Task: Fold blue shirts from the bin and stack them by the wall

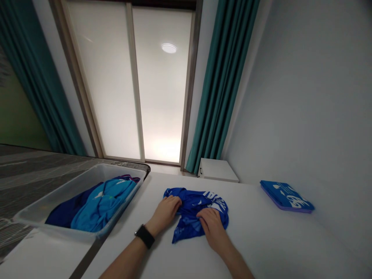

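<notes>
A crumpled blue garment with white print [197, 207] lies on the white table [261, 240] in front of me. My left hand [166, 211], with a black watch on its wrist, has its fingers curled into the cloth's left side. My right hand [212, 226] rests on the garment's lower right part, fingers bent and pressing into the fabric.
A clear plastic bin [43, 211] at the left holds several blue and light-blue garments [101, 203]. A folded blue garment stack [286, 196] lies at the table's right by the wall. A small white cabinet [217, 170] stands beyond the table, under teal curtains.
</notes>
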The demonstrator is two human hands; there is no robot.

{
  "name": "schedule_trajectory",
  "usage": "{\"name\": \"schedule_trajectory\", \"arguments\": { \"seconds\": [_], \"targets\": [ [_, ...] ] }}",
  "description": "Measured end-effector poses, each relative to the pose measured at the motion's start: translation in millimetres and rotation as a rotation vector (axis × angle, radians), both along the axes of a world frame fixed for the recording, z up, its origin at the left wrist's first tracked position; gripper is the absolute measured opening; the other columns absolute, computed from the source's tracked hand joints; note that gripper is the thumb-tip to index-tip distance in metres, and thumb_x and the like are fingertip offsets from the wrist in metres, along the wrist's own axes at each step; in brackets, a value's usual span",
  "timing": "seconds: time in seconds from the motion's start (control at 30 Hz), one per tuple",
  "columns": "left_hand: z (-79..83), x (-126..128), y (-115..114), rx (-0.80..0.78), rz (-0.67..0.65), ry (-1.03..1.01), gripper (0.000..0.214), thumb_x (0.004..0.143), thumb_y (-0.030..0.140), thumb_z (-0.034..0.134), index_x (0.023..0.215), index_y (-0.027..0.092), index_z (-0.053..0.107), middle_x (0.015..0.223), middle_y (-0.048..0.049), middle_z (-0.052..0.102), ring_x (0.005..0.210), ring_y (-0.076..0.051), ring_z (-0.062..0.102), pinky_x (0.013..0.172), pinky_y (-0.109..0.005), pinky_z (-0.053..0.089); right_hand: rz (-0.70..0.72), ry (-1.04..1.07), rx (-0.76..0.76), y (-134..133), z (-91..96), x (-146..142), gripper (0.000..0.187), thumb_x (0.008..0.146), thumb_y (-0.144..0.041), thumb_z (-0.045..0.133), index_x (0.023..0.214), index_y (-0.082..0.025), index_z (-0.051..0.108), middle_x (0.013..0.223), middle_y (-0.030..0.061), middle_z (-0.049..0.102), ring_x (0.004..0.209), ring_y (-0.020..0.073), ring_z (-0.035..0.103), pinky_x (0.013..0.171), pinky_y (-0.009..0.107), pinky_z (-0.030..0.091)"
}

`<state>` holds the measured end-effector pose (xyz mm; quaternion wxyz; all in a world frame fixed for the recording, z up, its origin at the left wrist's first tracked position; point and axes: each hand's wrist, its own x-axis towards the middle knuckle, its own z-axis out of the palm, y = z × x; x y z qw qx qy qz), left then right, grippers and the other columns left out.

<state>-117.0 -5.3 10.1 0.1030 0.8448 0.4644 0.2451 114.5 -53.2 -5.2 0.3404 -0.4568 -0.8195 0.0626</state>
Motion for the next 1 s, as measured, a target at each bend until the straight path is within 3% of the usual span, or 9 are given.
{"name": "schedule_trajectory", "arguments": {
  "seconds": [0.1,0.17,0.27,0.43,0.53,0.6,0.67,0.87,1.0],
  "targets": [
    [-0.7,0.0,-4.2,0.012,-0.049,0.001,0.017,0.093,0.032,0.051,0.101,0.021,0.062,0.098,-0.0052,0.064,0.095,-0.024,0.056,0.085,-0.037,0.041,-0.092,0.154,0.007,7.9,-2.7,12.9,0.026,0.092,-0.018,0.04,0.09,-0.024,0.065,0.093,0.0055,0.071,0.093,0.0229,0.063,0.089,0.04,0.044],
    [-2.0,1.6,-6.5,0.033,-0.065,0.041,0.023,0.086,0.033,0.061,0.107,0.023,0.062,0.107,-0.0058,0.062,0.101,-0.026,0.055,0.09,-0.04,0.041,-0.14,0.246,-0.009,12.4,-3.0,19.6,0.026,0.09,-0.021,0.041,0.085,-0.024,0.066,0.091,0.0053,0.07,0.092,0.0233,0.063,0.088,0.04,0.045],
    [-3.7,4.3,-4.9,0.046,-0.037,0.041,0.013,0.09,0.027,0.052,0.096,0.023,0.064,0.1,-0.0059,0.062,0.097,-0.025,0.056,0.088,-0.04,0.042,-0.213,0.349,-0.031,17.9,0.5,30.6,0.024,0.084,-0.022,0.041,0.073,-0.024,0.062,0.08,0.0036,0.067,0.083,0.0218,0.061,0.08,0.036,0.046],
    [-0.7,-0.7,6.0,0.025,0.143,-0.35,0.019,0.092,0.027,0.041,0.09,0.021,0.058,0.089,-0.0062,0.065,0.086,-0.024,0.06,0.078,-0.037,0.046,-0.45,0.331,0.028,25.3,1.9,68.6,0.026,0.08,-0.022,0.037,0.056,-0.025,0.048,0.065,0.003,0.056,0.069,0.0206,0.053,0.07,0.034,0.041],
    [5.7,-7.0,9.9,0.002,0.285,-0.592,0.02,0.09,0.031,0.039,0.086,0.021,0.056,0.079,-0.003,0.063,0.077,-0.022,0.06,0.071,-0.034,0.046,-0.654,0.153,0.057,28.7,-6.0,90.3,0.028,0.079,-0.021,0.039,0.055,-0.024,0.054,0.071,0.0066,0.059,0.073,0.0232,0.052,0.071,0.038,0.039],
    [10.3,-9.3,10.4,-0.008,0.316,-0.67,0.019,0.087,0.032,0.041,0.082,0.021,0.056,0.076,-0.0017,0.062,0.075,-0.021,0.059,0.07,-0.032,0.046,-0.722,0.075,0.103,29.5,-10.5,92.4,0.026,0.078,-0.019,0.041,0.066,-0.024,0.063,0.083,0.0088,0.064,0.082,0.0258,0.054,0.075,0.04,0.039],
    [13.8,-8.8,9.3,-0.035,0.3,-0.673,0.018,0.084,0.033,0.044,0.08,0.021,0.057,0.074,-0.0008,0.063,0.073,-0.021,0.059,0.069,-0.031,0.046,-0.669,0.054,0.157,27.7,-11.3,81.3,0.028,0.078,-0.015,0.041,0.083,-0.023,0.067,0.093,0.0087,0.065,0.091,0.0266,0.057,0.083,0.043,0.04],
    [16.0,2.7,-1.2,-0.105,0.221,-0.638,0.02,0.087,0.037,0.043,0.075,0.022,0.051,0.067,0.0023,0.055,0.066,-0.018,0.054,0.064,-0.028,0.041,-0.204,-0.037,0.15,6.1,-1.5,4.8,0.039,0.087,-0.018,0.049,0.124,-0.027,0.058,0.112,0.0063,0.065,0.109,0.0251,0.056,0.099,0.045,0.04],
    [16.5,8.4,-6.8,-0.159,0.113,-0.581,0.028,0.092,0.041,0.04,0.073,0.022,0.048,0.065,0.0026,0.053,0.063,-0.017,0.051,0.062,-0.027,0.04,-0.188,-0.11,0.138,2.9,-2.3,-20.6,0.069,0.08,-0.021,0.064,0.145,-0.026,0.04,0.133,0.0108,0.055,0.124,0.03,0.048,0.105,0.05,0.037]
  ]
}}
